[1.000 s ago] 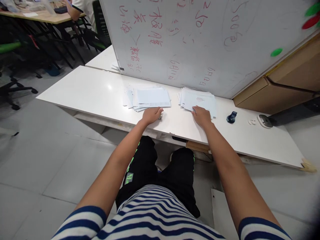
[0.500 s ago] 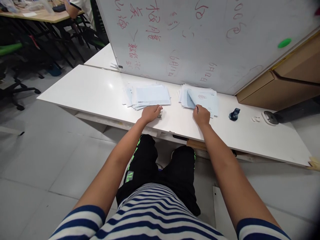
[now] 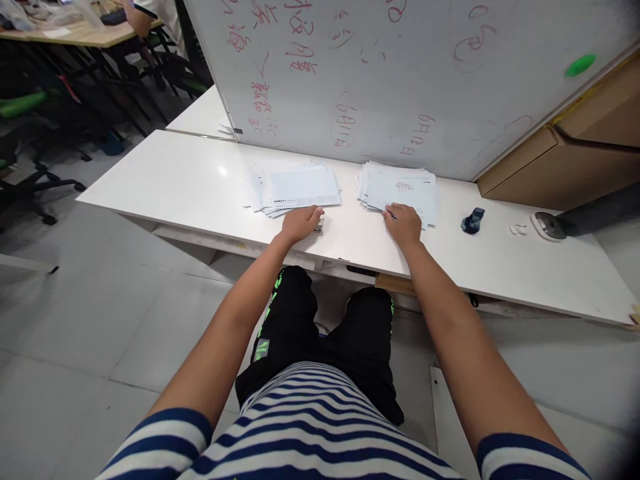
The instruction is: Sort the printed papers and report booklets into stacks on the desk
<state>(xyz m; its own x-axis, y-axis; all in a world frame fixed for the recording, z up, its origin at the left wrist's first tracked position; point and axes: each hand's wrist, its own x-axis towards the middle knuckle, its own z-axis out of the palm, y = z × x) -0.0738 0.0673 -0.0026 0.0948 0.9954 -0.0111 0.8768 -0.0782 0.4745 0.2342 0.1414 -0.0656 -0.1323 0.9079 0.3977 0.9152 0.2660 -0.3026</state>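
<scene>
My left hand (image 3: 301, 224) is closed around what looks like a small stapler (image 3: 319, 227), whose metallic end shows past the fingers. It rests at the near edge of the left pile of papers (image 3: 303, 187), loosely stacked with edges askew. My right hand (image 3: 403, 223) has its fingers closed at the near left corner of the right pile of papers (image 3: 420, 193), pinching the paper there. A thin dark strip shows by those fingers; I cannot make out what it is. The top sheet of that pile lies flat and bears red print.
Both piles are on a long white desk (image 3: 200, 180) against a whiteboard (image 3: 370, 80) with red writing. To the right are a dark blue object (image 3: 473, 220), small white pieces (image 3: 519, 229), an oval grey-and-white device (image 3: 549, 226) and cardboard boxes (image 3: 565, 157). A person (image 3: 145, 20) sits far left.
The sheet corner that my right hand held lifted and folded up has come down flat onto the right pile. My left hand stays in place. The camera view has shifted slightly.
</scene>
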